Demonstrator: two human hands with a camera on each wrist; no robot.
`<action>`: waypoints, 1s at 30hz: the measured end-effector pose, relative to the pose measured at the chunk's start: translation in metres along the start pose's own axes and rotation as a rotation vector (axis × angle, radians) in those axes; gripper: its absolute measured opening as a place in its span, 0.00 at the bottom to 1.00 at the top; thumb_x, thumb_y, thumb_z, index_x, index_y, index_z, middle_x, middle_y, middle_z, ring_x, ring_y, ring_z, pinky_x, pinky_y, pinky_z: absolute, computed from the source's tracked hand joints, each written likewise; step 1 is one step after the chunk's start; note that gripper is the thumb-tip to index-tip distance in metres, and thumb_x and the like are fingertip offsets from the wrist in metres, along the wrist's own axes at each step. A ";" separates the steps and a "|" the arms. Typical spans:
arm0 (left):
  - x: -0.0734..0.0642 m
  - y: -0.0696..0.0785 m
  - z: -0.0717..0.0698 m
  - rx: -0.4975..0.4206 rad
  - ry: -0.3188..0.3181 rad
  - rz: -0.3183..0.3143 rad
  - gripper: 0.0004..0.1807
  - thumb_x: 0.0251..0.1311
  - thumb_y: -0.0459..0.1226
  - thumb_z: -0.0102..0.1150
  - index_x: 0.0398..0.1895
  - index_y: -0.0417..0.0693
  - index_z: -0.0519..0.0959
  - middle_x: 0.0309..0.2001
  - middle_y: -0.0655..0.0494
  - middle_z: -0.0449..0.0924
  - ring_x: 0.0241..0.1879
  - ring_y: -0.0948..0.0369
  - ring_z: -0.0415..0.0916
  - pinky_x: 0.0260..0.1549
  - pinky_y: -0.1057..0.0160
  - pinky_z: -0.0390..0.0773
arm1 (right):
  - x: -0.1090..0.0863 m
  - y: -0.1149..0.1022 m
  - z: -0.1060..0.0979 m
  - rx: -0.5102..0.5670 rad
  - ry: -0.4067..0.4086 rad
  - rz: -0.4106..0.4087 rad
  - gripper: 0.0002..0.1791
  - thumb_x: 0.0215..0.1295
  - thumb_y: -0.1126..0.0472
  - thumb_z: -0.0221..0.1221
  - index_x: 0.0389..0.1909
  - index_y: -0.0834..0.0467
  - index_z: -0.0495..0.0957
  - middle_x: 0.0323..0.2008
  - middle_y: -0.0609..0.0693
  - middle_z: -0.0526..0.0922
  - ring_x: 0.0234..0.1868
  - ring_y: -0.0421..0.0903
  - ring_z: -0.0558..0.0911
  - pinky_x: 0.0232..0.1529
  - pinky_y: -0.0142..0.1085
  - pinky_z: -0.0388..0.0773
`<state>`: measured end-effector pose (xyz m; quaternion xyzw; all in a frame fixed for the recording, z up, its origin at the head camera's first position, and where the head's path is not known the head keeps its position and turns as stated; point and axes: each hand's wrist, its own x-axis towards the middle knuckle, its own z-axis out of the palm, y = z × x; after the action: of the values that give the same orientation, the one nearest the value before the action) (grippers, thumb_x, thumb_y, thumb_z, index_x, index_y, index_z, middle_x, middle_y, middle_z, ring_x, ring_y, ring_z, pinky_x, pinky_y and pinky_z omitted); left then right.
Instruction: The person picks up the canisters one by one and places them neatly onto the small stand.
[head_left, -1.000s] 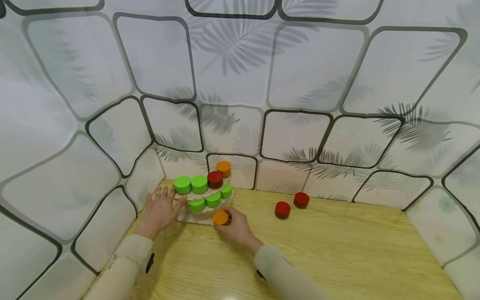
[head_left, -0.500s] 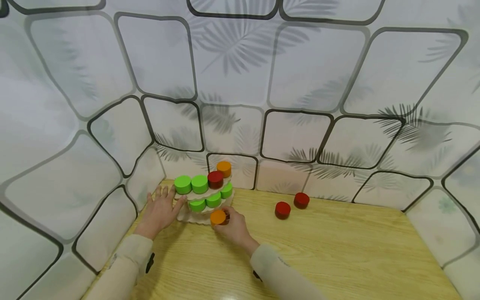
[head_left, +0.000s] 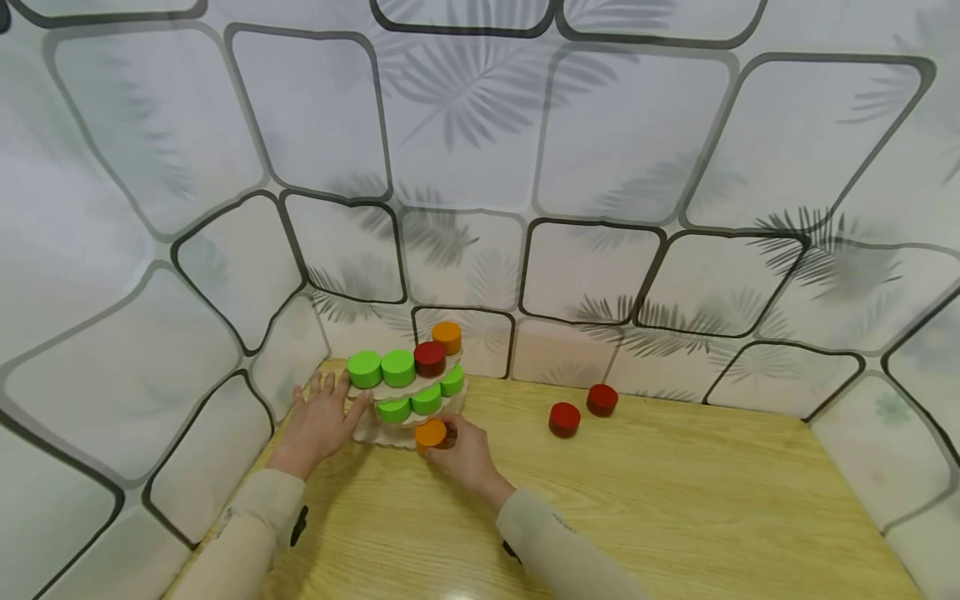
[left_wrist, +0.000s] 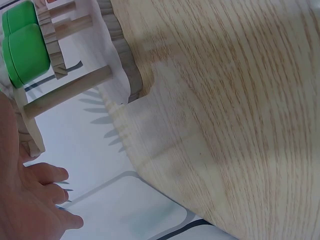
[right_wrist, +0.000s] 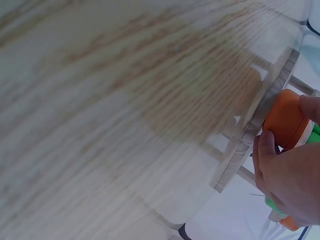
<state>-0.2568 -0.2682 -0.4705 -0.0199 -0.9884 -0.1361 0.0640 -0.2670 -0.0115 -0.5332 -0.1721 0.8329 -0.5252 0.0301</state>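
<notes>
A tiered wooden stand (head_left: pixel 375 433) with scalloped edges stands at the table's back left. Its upper tiers carry several green round pieces (head_left: pixel 398 367), a red one (head_left: pixel 430 358) and, highest, an orange one (head_left: pixel 447 337). My right hand (head_left: pixel 468 456) pinches another orange round piece (head_left: pixel 431 435) between thumb and fingers at the lowest tier's front edge. In the right wrist view that orange piece (right_wrist: pixel 286 118) sits against the scalloped board (right_wrist: pixel 250 131). My left hand (head_left: pixel 318 425) rests at the stand's left side, fingers spread and fairly straight; the left wrist view shows its fingertips (left_wrist: pixel 55 192) beside a tier.
Two red round pieces, one nearer (head_left: pixel 565 420) and one farther back (head_left: pixel 602 400), lie on the wooden table (head_left: pixel 675 500) right of the stand. Patterned cloth walls (head_left: pixel 465 267) rise close behind and left of the stand.
My right hand has slid a little to the left along the lowest tier with the orange piece in its grip. The left hand has stayed where it was.
</notes>
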 end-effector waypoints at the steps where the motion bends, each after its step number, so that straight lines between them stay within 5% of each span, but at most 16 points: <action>1: 0.000 0.000 0.000 -0.002 0.001 0.000 0.44 0.83 0.62 0.31 0.81 0.32 0.57 0.76 0.20 0.57 0.79 0.24 0.47 0.71 0.18 0.46 | 0.000 0.000 0.000 -0.003 -0.003 -0.004 0.27 0.60 0.68 0.73 0.61 0.63 0.80 0.54 0.56 0.86 0.54 0.50 0.85 0.58 0.46 0.84; 9: 0.000 -0.002 0.001 -0.006 0.002 0.002 0.44 0.83 0.61 0.31 0.82 0.32 0.57 0.76 0.20 0.58 0.79 0.24 0.47 0.71 0.19 0.46 | 0.001 -0.003 0.001 -0.064 -0.009 -0.007 0.27 0.59 0.70 0.71 0.62 0.64 0.82 0.53 0.55 0.88 0.54 0.50 0.85 0.59 0.48 0.83; 16: 0.001 -0.002 0.001 -0.003 0.005 0.006 0.45 0.83 0.62 0.31 0.82 0.32 0.57 0.76 0.20 0.58 0.79 0.25 0.47 0.71 0.18 0.45 | 0.003 -0.003 0.003 -0.040 0.001 0.009 0.27 0.59 0.69 0.71 0.61 0.63 0.82 0.51 0.55 0.88 0.50 0.46 0.85 0.51 0.39 0.85; 30: 0.002 -0.004 0.002 -0.007 0.000 0.011 0.45 0.83 0.62 0.31 0.82 0.32 0.56 0.77 0.20 0.57 0.79 0.25 0.47 0.71 0.19 0.45 | 0.005 -0.004 0.010 -0.025 0.021 0.028 0.28 0.60 0.67 0.73 0.62 0.66 0.82 0.48 0.55 0.88 0.47 0.45 0.84 0.49 0.37 0.85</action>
<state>-0.2587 -0.2711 -0.4729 -0.0254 -0.9878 -0.1393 0.0648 -0.2687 -0.0235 -0.5329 -0.1553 0.8421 -0.5159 0.0267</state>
